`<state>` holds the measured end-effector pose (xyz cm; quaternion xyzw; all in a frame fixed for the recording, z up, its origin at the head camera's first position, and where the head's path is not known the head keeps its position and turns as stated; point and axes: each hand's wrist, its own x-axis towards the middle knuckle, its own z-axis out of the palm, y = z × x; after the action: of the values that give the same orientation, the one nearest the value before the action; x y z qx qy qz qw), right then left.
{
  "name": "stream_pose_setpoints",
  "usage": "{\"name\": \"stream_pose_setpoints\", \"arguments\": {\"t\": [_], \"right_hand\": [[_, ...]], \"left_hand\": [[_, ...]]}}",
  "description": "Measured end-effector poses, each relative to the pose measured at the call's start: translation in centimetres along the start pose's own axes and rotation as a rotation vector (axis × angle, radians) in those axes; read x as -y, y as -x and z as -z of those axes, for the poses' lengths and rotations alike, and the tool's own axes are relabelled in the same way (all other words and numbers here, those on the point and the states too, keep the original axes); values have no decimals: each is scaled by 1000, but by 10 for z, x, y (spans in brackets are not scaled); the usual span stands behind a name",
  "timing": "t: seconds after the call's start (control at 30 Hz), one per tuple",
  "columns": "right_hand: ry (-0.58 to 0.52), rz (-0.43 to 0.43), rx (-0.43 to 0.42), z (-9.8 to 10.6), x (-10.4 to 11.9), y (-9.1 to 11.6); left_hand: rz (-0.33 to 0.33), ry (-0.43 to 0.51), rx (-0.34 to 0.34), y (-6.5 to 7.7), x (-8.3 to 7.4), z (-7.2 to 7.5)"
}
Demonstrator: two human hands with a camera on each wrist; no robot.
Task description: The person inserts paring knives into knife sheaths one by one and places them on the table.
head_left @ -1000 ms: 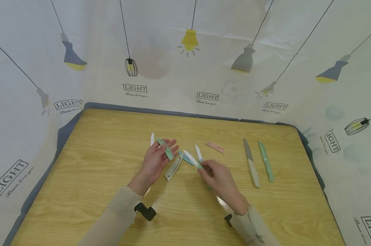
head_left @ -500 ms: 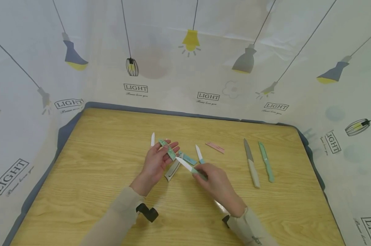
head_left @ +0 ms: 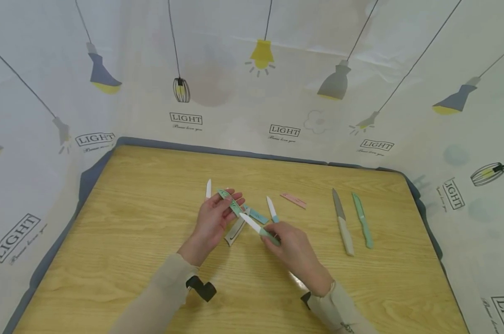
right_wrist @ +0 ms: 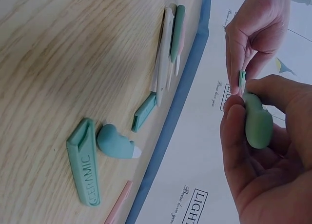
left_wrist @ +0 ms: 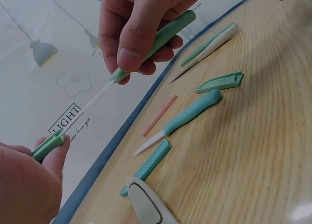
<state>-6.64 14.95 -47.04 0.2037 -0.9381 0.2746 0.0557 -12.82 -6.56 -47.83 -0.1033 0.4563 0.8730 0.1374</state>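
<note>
The green-handled knife (head_left: 257,228) slants above the table (head_left: 151,208) in the head view, pinched by the right hand (head_left: 293,245) and pointing toward a green sheath (head_left: 236,208) pinched in the left hand (head_left: 208,222). In the left wrist view, its white blade (left_wrist: 96,96) looks slim and straight. In the right wrist view, its smooth handle (right_wrist: 259,126) shows a rounded end.

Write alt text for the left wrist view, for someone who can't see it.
Right-hand grip holding a green-handled knife, its pale blade pointing toward the green sheath in the left-hand grip. On the wooden table lie a teal-handled knife, a white-handled knife and a pink sheath, among others.
</note>
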Motion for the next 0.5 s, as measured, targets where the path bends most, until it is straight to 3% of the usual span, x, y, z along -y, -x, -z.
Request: {"name": "stream_pose_setpoints", "arguments": {"t": [0.27,0.5], "right_hand": [[13,46,-33,1,4,-1],[26,18,-19,0,8,-3]], "left_hand": [[1,21,4,1,0,-2],[-8,26,8,0,2,-3]]}}
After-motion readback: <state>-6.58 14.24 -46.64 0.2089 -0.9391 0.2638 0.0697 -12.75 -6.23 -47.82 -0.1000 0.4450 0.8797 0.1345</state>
